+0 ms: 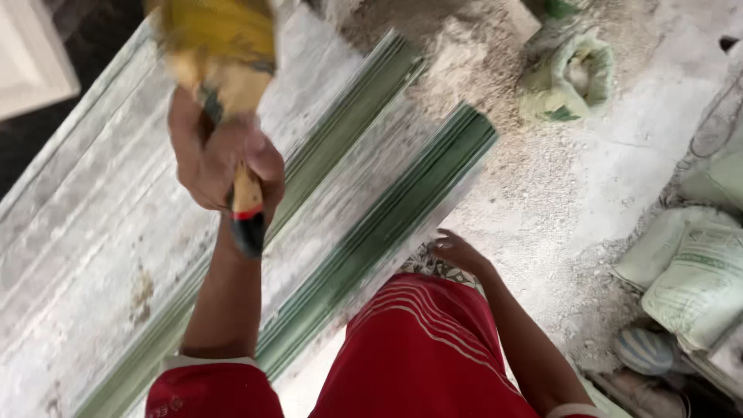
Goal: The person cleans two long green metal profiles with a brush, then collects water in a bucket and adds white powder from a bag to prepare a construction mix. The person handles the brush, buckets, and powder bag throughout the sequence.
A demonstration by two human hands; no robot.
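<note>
Brush (pixel 220 46) — a yellow-bristled broom head on a short handle with a red band and black butt end — is sitting in the left hand (pixel 220 159), raised over the pale, dusty moulded panel (pixel 93 232). The bristle head is blurring, so its exact outline is hard to read. The fingers (pixel 267 166) are wrapping fully closed around the handle, thumb side toward the camera; the black end is sticking out below the fist, toward the person's body.

Long axis of the brush is running roughly up-and-down in the head view, bristles pointing away from the person, handle butt pointing back. That axis is crossing the panel's green ridged grooves (pixel 371 217) at an angle — the grooves are running diagonally from lower left to upper right. The bristles are lying beyond the fist, over the upper-left part of the panel; whether they are touching the surface I cannot tell.

Right hand (pixel 458 249) is hanging loose and empty, fingers slackly spread, just beside the panel's near edge and above the red shorts (pixel 418 348). It is well apart from the brush, so the left hand is the nearer one by far.

Rubble-strewn floor (pixel 542 186) and pale sacks (pixel 689 271) are lying off to the right.
</note>
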